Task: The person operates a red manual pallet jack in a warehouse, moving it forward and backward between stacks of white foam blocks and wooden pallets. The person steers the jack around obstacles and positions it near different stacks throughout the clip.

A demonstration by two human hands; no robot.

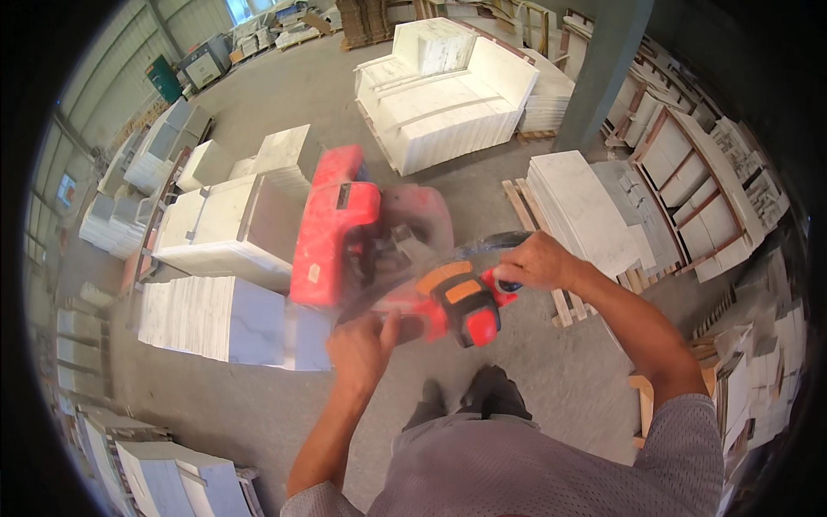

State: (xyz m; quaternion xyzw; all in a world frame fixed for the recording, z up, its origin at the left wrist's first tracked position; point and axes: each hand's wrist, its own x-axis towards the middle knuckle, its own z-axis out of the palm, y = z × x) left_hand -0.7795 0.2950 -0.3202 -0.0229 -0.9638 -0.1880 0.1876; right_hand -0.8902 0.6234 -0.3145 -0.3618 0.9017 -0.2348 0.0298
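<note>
Before me stands a red powered pallet truck, dusty and scuffed on its covers. Its control handle, red and black with orange panels, reaches back toward my body. My left hand is closed round the handle's left grip, thumb on top. On the other side, my right hand wraps the right grip beside a dark round knob. The truck's forks are not visible. Beyond the handle, the middle of the truck is blurred.
White stone slab stacks stand close on the truck's left. A large slab stack is ahead. At right, more slabs lie by a wooden pallet and a grey column. Concrete floor runs between them.
</note>
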